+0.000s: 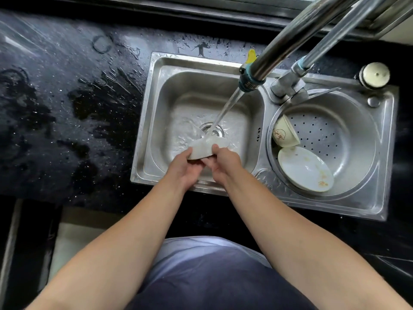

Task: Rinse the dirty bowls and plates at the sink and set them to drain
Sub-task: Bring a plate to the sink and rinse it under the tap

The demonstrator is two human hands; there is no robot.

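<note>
While water runs, both hands (pixel 202 165) around a tilted bowl (pixel 206 148), forearms outstretched.

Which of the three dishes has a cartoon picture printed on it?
The cream bowl lying on its side in the perforated basin. The stained plate beside it and the dish under the tap are plain.
</note>
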